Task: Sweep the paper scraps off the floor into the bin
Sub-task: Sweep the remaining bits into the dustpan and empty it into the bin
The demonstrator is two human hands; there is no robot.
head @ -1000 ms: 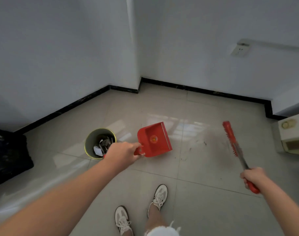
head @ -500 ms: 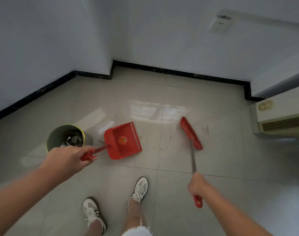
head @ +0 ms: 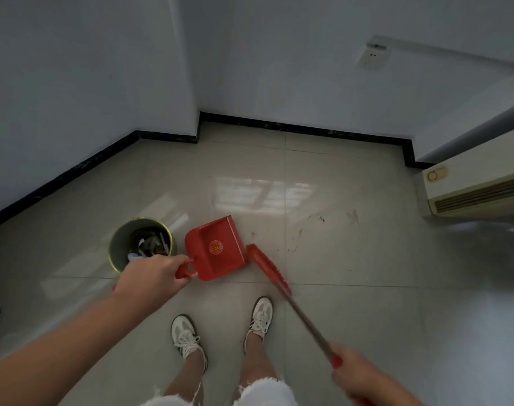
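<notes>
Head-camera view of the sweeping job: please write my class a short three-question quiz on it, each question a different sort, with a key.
1. True or false: the left hand grips the handle of the red plastic dustpan, and the right hand grips the long-handled red broom.
2. Fill in: the round yellow-rimmed bin stands on the dustpan's ___ side, by the person's own sides.
3. What lies nearest the dustpan's open lip? A) the bin B) the broom's brush head C) the right hand

Key: 1 true; 2 left; 3 B.
</notes>
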